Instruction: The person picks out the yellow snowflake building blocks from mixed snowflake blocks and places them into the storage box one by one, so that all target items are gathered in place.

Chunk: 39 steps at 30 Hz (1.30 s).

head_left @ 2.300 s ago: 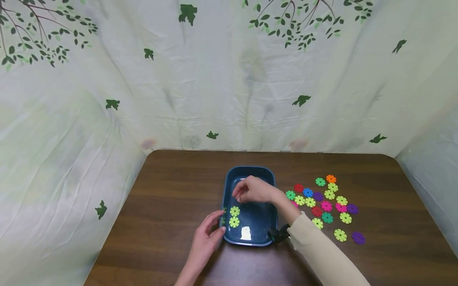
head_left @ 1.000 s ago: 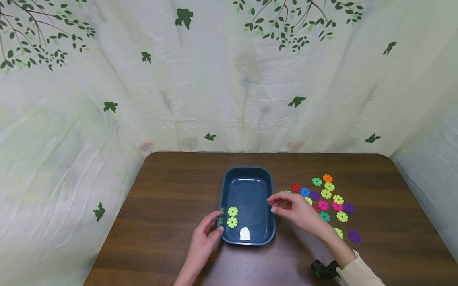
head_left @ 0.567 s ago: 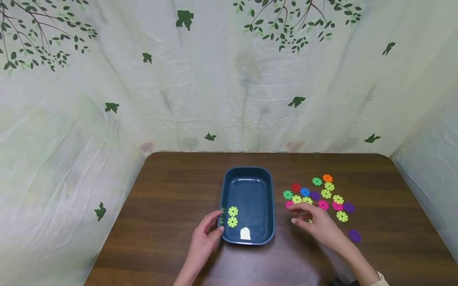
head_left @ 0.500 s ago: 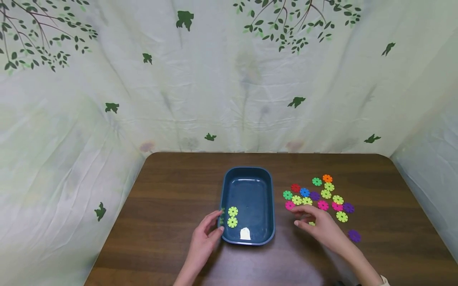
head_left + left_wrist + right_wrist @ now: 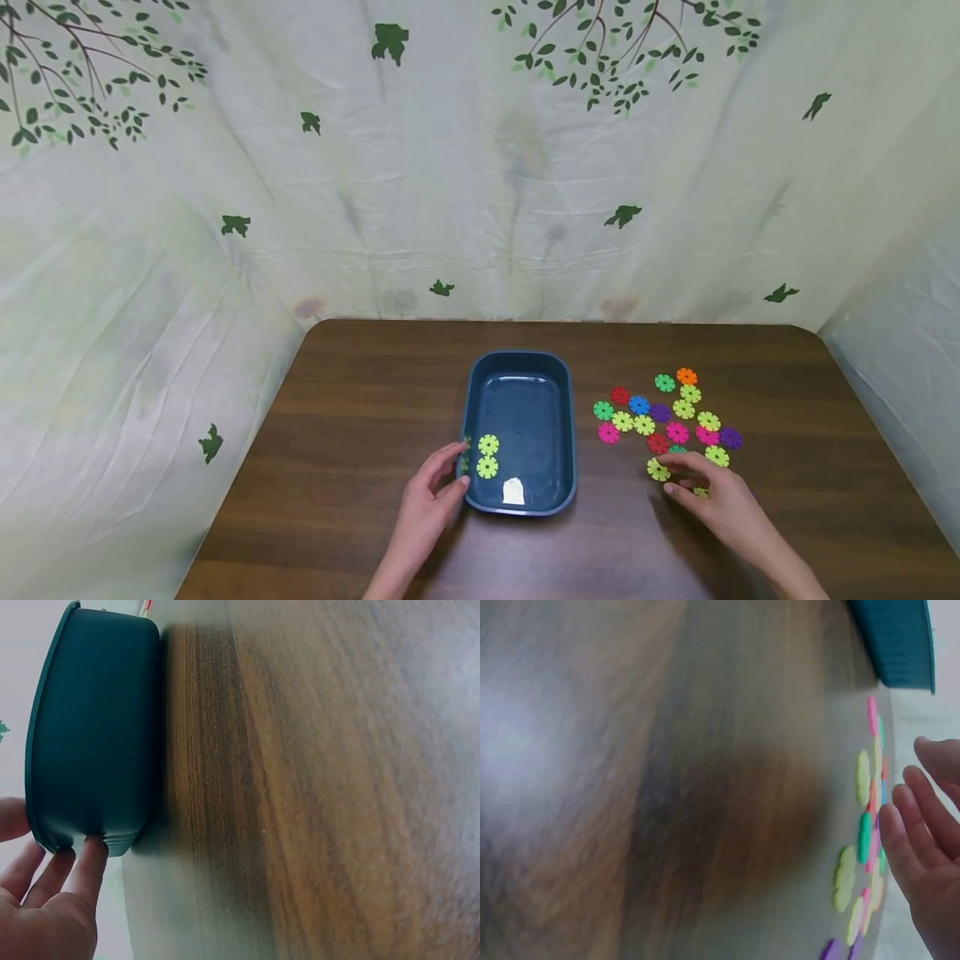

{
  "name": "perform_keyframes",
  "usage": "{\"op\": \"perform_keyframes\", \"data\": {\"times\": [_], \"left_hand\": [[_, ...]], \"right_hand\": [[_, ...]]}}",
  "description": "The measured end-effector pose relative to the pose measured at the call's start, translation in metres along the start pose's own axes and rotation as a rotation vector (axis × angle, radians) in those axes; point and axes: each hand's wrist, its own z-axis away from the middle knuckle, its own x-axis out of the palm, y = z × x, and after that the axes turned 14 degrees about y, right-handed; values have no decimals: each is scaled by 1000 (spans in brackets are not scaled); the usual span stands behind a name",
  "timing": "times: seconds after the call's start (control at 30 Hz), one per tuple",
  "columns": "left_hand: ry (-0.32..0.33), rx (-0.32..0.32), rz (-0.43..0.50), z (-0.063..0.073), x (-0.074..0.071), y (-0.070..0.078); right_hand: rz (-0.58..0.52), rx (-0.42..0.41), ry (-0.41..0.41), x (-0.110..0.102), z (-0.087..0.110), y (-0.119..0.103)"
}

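Observation:
My left hand (image 5: 429, 500) holds the left rim of a blue plastic tray (image 5: 555, 467). In the left wrist view, fingers (image 5: 88, 866) of that hand lie against the tray's outer wall (image 5: 97, 727). Inside the tray, two yellow-green notched discs (image 5: 487, 467) lie flat along the left side, reflected in the wall. My right hand (image 5: 716, 496) hovers at the near edge of the scattered discs, fingers loosely bent and thumb apart. Its index fingertip overlaps a yellow-green disc (image 5: 657, 472), and another yellow-green disc (image 5: 701, 492) shows partly between thumb and fingers. Nothing is held in it.
Right of the tray, several flat notched discs lie spread out, including a red disc (image 5: 619, 395), a blue disc (image 5: 639, 405), a purple disc (image 5: 731, 437) and an orange disc (image 5: 686, 376). A patterned curtain (image 5: 480, 167) hangs behind the brown wooden table (image 5: 360, 400).
My right hand has gone from above the tray rightward to the near side of the scattered discs, uncovering the pink and yellow-green ones. The left hand and tray have stayed put.

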Motion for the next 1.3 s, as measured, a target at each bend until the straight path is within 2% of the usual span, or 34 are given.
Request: {"op": "perform_keyframes", "data": {"times": [0.1,0.4,0.73,0.97,1.1,1.3], "left_hand": [[3,0,-5,1,-1,0],[5,-3,-57,1,1,6],[-1,27,-15,0,-1,-4],[-10,47,50,-2,-2,-8],[-5,46,45,-2,-1,-8],[-5,43,37,-3,-1,-8]], "right_hand": [[38,-12,15,0,-1,4],[56,-101,61,7,-9,9],[79,-79,8,14,-18,12],[52,-82,-2,14,-21,13],[45,-57,-18,13,-23,12],[79,-70,-21,15,-25,8]]}}
